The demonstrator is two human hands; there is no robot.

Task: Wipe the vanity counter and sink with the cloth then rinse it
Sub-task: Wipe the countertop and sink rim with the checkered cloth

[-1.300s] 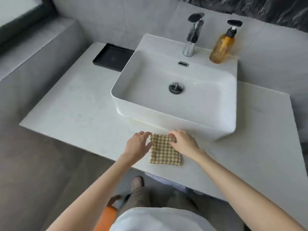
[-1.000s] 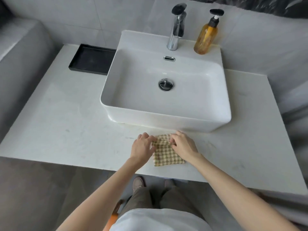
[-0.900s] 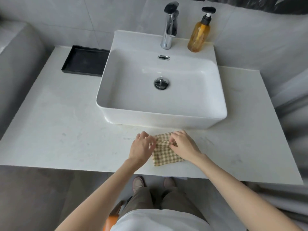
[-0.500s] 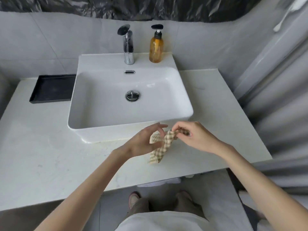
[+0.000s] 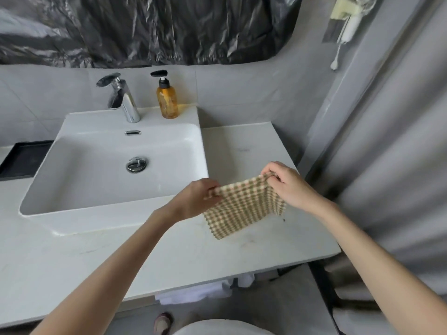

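Over the counter point(image 5: 254, 252) right of the sink point(image 5: 191, 141) | cloth point(image 5: 244, 209) hangs spread, lower corner near the top | left hand point(image 5: 198, 198) and right hand point(image 5: 287, 184) each pinch a top corner | light, limp, likely to sag; I'd bunch it mid-cloth to wipe.

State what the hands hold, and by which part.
The cloth, spread between them: the left hand pinches its top left corner, the right hand its top right corner.

no readable text anywhere.
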